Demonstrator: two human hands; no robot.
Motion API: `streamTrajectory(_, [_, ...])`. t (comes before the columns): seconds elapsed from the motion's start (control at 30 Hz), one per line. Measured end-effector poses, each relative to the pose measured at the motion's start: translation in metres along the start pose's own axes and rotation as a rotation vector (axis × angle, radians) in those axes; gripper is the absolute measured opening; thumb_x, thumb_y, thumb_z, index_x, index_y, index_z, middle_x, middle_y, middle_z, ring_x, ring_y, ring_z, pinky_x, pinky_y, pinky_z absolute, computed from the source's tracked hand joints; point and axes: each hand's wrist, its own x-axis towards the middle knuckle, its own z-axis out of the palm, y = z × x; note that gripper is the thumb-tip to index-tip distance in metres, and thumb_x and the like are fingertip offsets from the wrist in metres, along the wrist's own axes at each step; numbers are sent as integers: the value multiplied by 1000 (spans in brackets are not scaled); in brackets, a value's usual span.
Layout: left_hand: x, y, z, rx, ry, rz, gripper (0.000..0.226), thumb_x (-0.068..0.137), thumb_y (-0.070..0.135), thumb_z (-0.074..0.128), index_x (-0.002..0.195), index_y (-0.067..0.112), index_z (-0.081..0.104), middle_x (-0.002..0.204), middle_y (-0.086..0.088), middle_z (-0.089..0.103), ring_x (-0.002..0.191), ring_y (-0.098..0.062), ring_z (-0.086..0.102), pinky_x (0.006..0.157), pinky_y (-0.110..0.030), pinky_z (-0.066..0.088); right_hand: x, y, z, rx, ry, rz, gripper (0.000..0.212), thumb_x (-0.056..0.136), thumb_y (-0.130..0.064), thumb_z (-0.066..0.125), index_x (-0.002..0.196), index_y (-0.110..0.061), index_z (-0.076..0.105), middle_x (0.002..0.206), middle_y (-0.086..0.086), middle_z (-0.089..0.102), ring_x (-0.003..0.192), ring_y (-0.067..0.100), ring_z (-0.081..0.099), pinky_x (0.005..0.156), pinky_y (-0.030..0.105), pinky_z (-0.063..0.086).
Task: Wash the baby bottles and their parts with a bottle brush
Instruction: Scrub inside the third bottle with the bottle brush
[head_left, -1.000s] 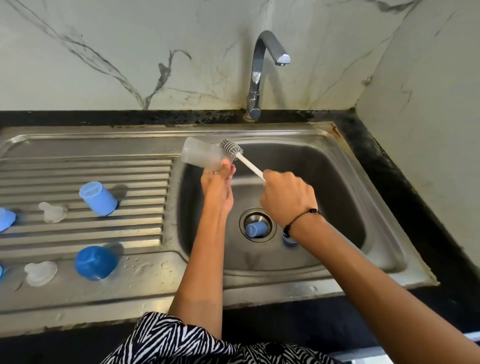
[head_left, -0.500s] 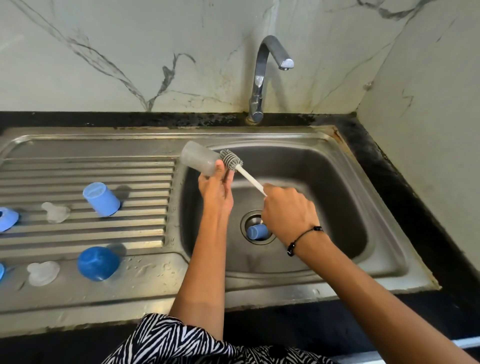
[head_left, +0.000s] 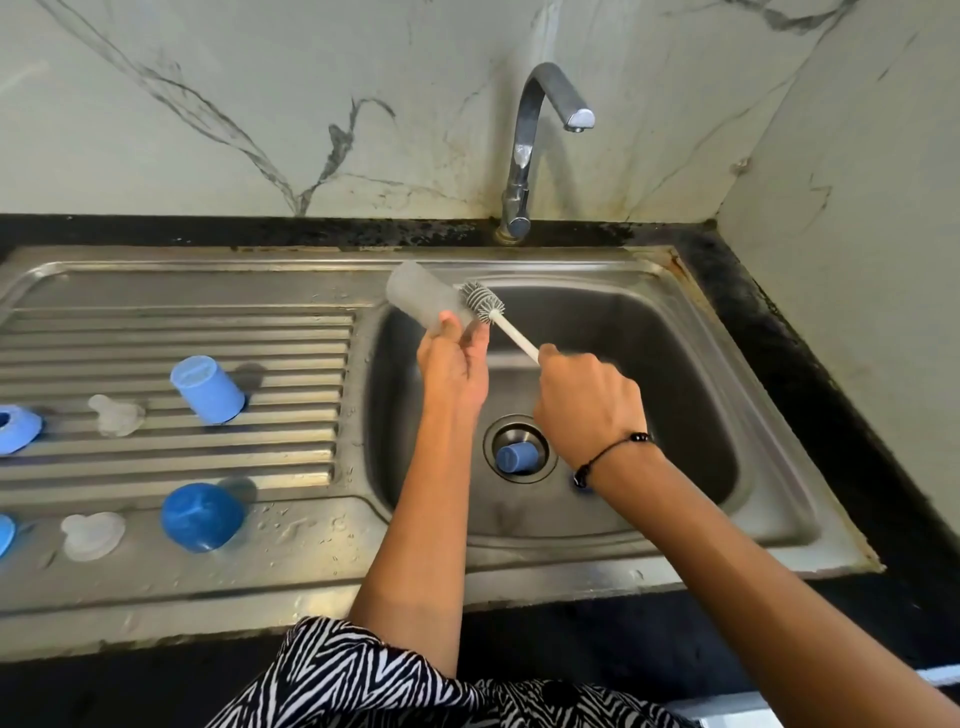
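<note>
The bottle (head_left: 423, 299) is held above the left rim of the sink basin (head_left: 675, 364), tilted, its closed end pointing up and left and its mouth facing right. The left hand (head_left: 457, 364) grasps it near the mouth, fingers curled round the lower wall. The bottle brush (head_left: 485, 306) has its grey bristle head at the bottle mouth, mostly outside the bottle; compared with the frame 0.5 s ago, brush and bottle keep nearly the same relation, with only a slight shift. The right hand (head_left: 589, 405) is clenched round the white brush handle, a black cord bracelet (head_left: 613, 452) on its wrist.

A small blue part (head_left: 514, 458) sits in the drain, unchanged. On the ribbed drainboard (head_left: 156, 467) to the left stand a light blue cap (head_left: 208, 389), a dark blue cap (head_left: 201, 517), two clear teats (head_left: 115, 414) (head_left: 93, 535) and a blue ring (head_left: 18, 428), all in their earlier places. The tap (head_left: 535, 145) stands behind the basin; no water shows.
</note>
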Motion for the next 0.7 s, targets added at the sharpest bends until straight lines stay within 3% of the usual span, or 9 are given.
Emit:
streamTrajectory(0.1, [-1, 1, 9, 20, -14, 7, 22, 95, 14, 53, 114, 2, 52, 93, -9, 60, 86, -16, 59, 92, -35, 48, -4, 0, -1, -22, 26, -7, 28, 92, -4, 35, 118, -9, 45, 86, 8, 59, 83, 33, 62, 58, 34, 37])
streamTrajectory(0.23, [-4, 0, 7, -53, -67, 3, 29, 96, 12, 50, 121, -1, 51, 93, -12, 65, 84, -26, 63, 85, -36, 53, -14, -8, -4, -43, 14, -62, 27, 91, -5, 36, 117, -8, 44, 98, 9, 61, 88, 34, 63, 59, 34, 35])
streamTrajectory(0.43, [-7, 5, 7, -42, -231, -47, 35, 94, 10, 47, 129, 2, 44, 119, -20, 56, 100, -31, 62, 91, -38, 51, 8, -4, -15, 2, 38, -15, 22, 93, -8, 36, 110, -7, 51, 94, 10, 61, 88, 35, 61, 61, 35, 36])
streamTrajectory(0.53, [-6, 9, 5, -56, -234, -92, 44, 94, 16, 48, 134, 0, 41, 133, -24, 49, 110, -32, 58, 98, -41, 49, 15, -5, -19, 39, 34, -36, 19, 93, -8, 37, 105, -8, 51, 89, 9, 57, 83, 34, 58, 61, 36, 35])
streamTrajectory(0.6, [-3, 12, 1, -17, -199, -87, 34, 96, 19, 48, 125, 3, 50, 119, -17, 58, 104, -25, 58, 96, -37, 48, 12, -6, -17, 53, 25, -45, 18, 92, -8, 37, 104, -8, 51, 85, 9, 54, 78, 33, 54, 61, 36, 35])
streamTrajectory(0.7, [2, 15, -5, 136, -89, -16, 5, 95, 15, 53, 95, 13, 57, 79, -1, 54, 71, -9, 49, 77, -25, 48, 0, -4, -11, 66, -9, -42, 19, 91, -8, 38, 105, -9, 49, 80, 6, 47, 73, 32, 50, 61, 36, 35])
